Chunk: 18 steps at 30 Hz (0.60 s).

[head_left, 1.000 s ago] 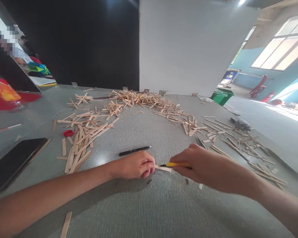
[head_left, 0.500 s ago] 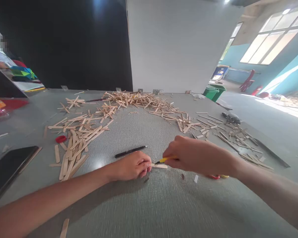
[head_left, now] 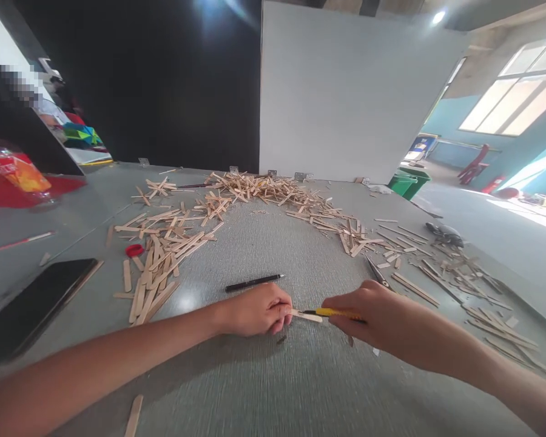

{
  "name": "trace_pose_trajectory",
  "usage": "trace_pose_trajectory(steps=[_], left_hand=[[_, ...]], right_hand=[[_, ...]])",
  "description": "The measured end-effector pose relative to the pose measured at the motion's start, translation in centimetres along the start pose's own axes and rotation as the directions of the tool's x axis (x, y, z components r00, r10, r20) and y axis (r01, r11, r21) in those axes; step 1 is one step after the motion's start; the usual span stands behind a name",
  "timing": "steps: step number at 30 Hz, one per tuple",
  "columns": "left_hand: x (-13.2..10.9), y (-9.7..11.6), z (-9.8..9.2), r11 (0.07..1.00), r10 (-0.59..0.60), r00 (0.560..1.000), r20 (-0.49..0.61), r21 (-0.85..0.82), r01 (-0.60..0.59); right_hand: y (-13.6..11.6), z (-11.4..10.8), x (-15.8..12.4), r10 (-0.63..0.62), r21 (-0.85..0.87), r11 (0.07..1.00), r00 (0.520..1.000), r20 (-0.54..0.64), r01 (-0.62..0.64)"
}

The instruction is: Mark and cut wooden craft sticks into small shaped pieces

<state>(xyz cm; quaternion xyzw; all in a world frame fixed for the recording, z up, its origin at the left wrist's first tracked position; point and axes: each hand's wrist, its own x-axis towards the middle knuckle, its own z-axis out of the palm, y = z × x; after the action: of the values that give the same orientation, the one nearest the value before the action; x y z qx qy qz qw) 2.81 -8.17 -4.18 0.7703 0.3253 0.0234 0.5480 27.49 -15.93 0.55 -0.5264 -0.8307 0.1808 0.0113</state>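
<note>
- Most of the stick (head_left: 306,316) is hidden from me. Only a short pale end shows in the gap between the two hands, and the rest sits under the left fingers.
- The knife (head_left: 334,313) shows a yellow body and a dark tip lying on the stick. Its back end is buried in the right hand, and the blade is too small to make out.
- A few dark bits lie on the table (head_left: 300,382) just below the hands (too blurred for me to tell what they are).
- Both forearms run off the bottom corners of the view, so I see no elbows.
- The left hand (head_left: 260,309) rests knuckles-up on the table, its fingers curled and clamped on the stick, which lies flat on the table.
- The right hand (head_left: 377,317) is closed around the knife, which points left at the stick. The hands are near each other but not touching.
- A black pen (head_left: 253,282) lies just beyond the left hand, clear of it.
- Loose sticks (head_left: 173,243) arc around the far side of the table, with a red cap (head_left: 134,250) at their left edge.
- A dark phone (head_left: 31,303) lies far left, with its near end cut off by the frame.
</note>
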Motion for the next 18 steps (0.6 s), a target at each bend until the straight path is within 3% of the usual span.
trace_pose_trajectory(steps=[2,4,7,9,11,14,18], left_hand=[[-0.1,0.0,-0.1,1.0,0.007,1.0,-0.007,0.001,-0.007],[-0.2,0.0,-0.1,1.0,0.01,1.0,-0.012,-0.001,-0.01],[-0.1,-0.1,0.0,1.0,0.014,1.0,-0.005,-0.009,-0.014],[0.0,-0.2,0.1,1.0,0.016,1.0,-0.003,-0.012,-0.016],[0.1,-0.3,0.1,1.0,0.017,1.0,-0.005,-0.01,-0.017],[0.1,-0.4,0.1,1.0,0.022,1.0,-0.008,-0.002,-0.022],[0.0,-0.7,0.1,0.999,0.04,0.998,-0.044,0.021,-0.039]], right_hand=[[-1.3,-1.4,0.7,-0.105,-0.218,0.971,0.994,-0.04,0.094],[-1.7,-2.3,1.1,-0.172,-0.262,0.952,0.984,-0.038,0.156],[-0.6,-2.0,0.9,-0.093,-0.013,0.996,0.996,-0.002,0.093],[0.7,-1.0,0.4,-0.006,0.203,0.979,1.0,0.023,0.002],[1.8,0.2,-0.2,0.047,0.312,0.949,0.999,0.019,-0.051],[2.1,1.2,-0.6,0.041,0.272,0.962,0.998,-0.054,-0.025],[1.2,1.5,-0.4,-0.076,0.116,0.989,0.989,-0.126,0.091]])
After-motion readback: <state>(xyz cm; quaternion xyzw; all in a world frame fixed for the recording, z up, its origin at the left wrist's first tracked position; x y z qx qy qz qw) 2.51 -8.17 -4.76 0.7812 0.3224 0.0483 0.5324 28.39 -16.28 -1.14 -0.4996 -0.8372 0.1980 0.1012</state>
